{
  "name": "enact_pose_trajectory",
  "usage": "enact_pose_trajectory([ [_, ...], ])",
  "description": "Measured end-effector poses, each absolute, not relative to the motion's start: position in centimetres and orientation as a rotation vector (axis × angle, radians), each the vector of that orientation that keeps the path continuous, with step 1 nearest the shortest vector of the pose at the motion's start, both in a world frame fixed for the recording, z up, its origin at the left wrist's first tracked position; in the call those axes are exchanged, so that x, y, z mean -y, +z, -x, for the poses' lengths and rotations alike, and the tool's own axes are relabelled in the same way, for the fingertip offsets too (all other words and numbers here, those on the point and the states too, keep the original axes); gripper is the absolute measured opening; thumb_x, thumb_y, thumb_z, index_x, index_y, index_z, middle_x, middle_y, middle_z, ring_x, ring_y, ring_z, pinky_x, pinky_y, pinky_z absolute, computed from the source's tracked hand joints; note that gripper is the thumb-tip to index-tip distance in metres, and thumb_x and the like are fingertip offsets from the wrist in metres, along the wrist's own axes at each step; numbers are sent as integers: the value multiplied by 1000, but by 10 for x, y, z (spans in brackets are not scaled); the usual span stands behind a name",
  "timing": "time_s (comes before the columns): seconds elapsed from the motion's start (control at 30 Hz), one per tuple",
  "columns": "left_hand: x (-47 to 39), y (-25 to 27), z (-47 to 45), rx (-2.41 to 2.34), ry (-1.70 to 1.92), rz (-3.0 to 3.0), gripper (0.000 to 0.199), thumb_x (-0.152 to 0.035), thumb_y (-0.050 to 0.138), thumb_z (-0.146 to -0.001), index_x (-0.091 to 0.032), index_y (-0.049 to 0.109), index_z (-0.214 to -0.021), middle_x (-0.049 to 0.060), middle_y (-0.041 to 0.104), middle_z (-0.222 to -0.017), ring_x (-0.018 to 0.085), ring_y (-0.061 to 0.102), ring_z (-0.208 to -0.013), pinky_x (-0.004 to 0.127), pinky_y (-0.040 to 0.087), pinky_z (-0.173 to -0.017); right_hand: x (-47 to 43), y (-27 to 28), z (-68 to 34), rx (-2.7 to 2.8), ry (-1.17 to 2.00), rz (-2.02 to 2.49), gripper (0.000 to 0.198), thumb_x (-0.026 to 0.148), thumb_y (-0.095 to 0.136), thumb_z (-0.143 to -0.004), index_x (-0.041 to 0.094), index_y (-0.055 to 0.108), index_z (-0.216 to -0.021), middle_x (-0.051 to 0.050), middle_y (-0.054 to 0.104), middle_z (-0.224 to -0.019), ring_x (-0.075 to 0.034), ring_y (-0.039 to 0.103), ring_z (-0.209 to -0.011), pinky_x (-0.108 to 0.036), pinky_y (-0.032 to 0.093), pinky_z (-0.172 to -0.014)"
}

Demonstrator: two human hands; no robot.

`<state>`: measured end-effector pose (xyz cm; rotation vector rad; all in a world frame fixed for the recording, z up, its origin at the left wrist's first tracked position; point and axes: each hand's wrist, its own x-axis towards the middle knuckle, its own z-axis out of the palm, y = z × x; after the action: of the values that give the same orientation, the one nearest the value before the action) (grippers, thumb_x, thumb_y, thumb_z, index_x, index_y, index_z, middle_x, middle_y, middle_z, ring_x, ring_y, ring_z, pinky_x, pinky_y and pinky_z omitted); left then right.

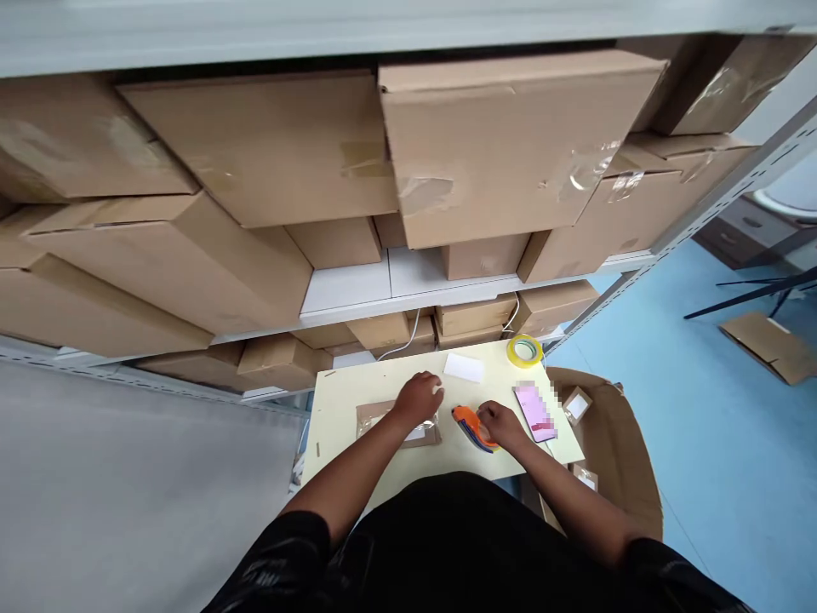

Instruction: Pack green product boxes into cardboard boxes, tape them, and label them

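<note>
A flat cardboard parcel (370, 415) with shiny clear tape and a white label lies on the small cream table (396, 477). My left hand (418, 398) is over its upper right part, fingers curled. Something small and pale shows at the fingertips, too small to name. To the right is an orange and blue tape dispenser (471, 424). My right hand (501, 423) is closed at the dispenser's right side, its fingertips partly hidden. A white slip of paper (464, 368) lies beyond both hands.
A yellow tape roll (524, 350) and a phone with a pink screen (534, 411) are on the table's right side. A large open carton (629, 460) holding small labelled boxes stands beside it. Shelves (357, 289) full of cardboard boxes (511, 145) rise in front.
</note>
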<state>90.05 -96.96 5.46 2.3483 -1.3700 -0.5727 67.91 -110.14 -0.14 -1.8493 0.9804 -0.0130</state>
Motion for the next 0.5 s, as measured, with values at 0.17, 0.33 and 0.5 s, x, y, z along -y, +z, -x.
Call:
enact_pose_trajectory([
  [0.17, 1065, 16, -874, 1429, -847, -2467, 27, -35, 59, -93, -20, 73, -109, 14, 71, -118, 31, 63, -117, 40, 49, -100, 1121, -3, -658, -998, 25, 1732, 25, 44, 57, -87, 24, 71, -86, -2, 74, -80, -23, 68, -77, -30, 47, -67],
  [0.33, 1115, -23, -861, 1429, -925, -2534, 41, -48, 66, -89, -15, 72, -113, 21, 66, -123, 38, 60, -121, 47, 47, -101, 1127, -9, -639, -1018, 59, 1690, 28, 48, 57, -88, 24, 72, -88, -3, 75, -82, -23, 68, -79, -31, 47, -68],
  [0.5, 1130, -45, -853, 1366, -915, -2609, 38, -35, 67, -87, -14, 70, -118, 23, 63, -127, 39, 55, -124, 47, 46, -102, 1130, -15, -631, -1002, 90, 1651, 29, 48, 55, -89, 24, 72, -91, -3, 73, -80, -23, 67, -74, -31, 46, -65],
])
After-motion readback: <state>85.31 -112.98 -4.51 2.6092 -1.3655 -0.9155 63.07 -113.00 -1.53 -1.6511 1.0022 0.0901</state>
